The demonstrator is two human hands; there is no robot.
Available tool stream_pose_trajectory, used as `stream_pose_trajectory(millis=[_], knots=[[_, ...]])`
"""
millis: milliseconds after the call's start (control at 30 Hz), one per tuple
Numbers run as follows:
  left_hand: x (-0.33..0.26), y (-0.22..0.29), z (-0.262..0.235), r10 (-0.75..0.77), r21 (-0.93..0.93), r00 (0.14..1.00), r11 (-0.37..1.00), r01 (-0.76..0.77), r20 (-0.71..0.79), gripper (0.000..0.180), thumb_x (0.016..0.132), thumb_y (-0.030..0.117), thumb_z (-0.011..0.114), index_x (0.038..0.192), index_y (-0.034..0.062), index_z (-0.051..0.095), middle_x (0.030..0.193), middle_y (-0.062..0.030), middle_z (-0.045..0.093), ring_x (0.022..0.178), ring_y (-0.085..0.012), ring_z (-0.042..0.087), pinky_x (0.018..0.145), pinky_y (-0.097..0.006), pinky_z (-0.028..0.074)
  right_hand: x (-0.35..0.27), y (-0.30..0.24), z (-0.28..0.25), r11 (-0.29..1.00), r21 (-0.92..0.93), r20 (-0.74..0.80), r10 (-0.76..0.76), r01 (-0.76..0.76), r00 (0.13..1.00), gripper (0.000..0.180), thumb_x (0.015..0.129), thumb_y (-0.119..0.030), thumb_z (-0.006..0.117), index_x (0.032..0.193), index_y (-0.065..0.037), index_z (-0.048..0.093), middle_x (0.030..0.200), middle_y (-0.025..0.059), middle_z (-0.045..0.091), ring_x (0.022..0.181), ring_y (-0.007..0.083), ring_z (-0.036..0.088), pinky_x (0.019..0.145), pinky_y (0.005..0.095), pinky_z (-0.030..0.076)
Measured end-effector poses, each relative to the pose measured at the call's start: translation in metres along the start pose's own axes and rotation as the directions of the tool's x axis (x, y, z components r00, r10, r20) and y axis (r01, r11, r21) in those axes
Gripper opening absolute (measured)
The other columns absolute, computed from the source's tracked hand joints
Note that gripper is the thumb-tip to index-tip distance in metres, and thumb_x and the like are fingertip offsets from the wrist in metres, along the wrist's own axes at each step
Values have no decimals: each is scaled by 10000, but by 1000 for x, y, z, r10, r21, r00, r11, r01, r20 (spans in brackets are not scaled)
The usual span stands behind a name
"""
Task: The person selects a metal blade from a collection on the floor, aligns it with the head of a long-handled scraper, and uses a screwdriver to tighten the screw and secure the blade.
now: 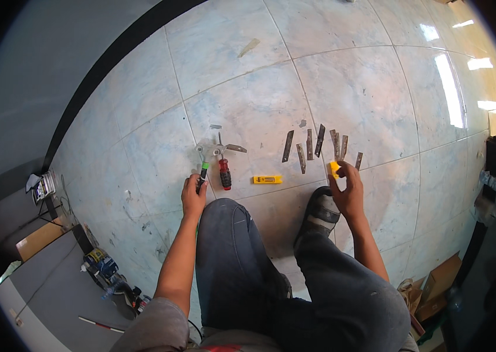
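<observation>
The person's left hand (193,195) has its fingers closed around the dark grip of a green-and-black-handled tool (204,168), whose pale head end points away from the body; its exact kind cannot be determined from this view. The grip is at the near end of the handle, probably because that leaves the head clear of the fingers. The right hand (350,190) pinches a small yellow plastic piece (334,169) between thumb and fingers, just above or against the tiled floor (365,105); contact with the floor cannot be confirmed. A pinch, rather than a full grasp, appears suited to so small a part. Beyond that hand lie several flat, dark metal blades (320,141), roughly lengthwise to the person and mostly apart, an arrangement that presumably keeps each one visible and easy to pick up singly; a few at the right of the group lie close together. A red-and-black screwdriver (224,171) rests just right of the held tool, handle toward the person, which places it within convenient reach. A yellow flat case (267,179) lies crosswise between the two hands, touched by neither. The right shoe (321,212) stands near the right hand, apparently to steady the low posture.
</observation>
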State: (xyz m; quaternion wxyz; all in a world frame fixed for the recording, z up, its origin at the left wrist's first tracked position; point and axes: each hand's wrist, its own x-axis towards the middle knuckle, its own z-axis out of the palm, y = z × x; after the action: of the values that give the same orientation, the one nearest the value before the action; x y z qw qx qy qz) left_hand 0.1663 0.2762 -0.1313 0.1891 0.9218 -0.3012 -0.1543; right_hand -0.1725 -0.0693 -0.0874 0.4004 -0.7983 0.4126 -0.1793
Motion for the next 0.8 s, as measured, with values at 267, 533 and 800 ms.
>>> stream_pose_trajectory(millis=[267,533,800], knots=[[-23,64,-47,60,-275,998,960,-54,14,288,990,104,744,1219,-11,614,935,-57,651,722,-114,638,646,-273,512,36,-80,19,829,445,482,98,-340,871,682,953,-308,794,1501,-19,507,1306,190,690,1221,274,668,1047,406,521],[-48,83,-64,-107,-566,987,809,156,118,233,1022,74,701,1208,0,581,880,-26,641,703,-84,593,649,-241,479,64,-114,32,847,432,641,-48,-309,766,597,962,-362,782,1373,41,620,1214,209,737,1130,285,719,994,402,554],[-52,82,-63,-146,-625,985,761,172,93,201,993,72,737,1129,-7,611,797,-1,616,660,-64,564,617,-225,458,51,-114,58,814,444,640,4,-374,769,264,971,-191,767,1121,24,733,938,118,783,903,176,740,848,341,581]])
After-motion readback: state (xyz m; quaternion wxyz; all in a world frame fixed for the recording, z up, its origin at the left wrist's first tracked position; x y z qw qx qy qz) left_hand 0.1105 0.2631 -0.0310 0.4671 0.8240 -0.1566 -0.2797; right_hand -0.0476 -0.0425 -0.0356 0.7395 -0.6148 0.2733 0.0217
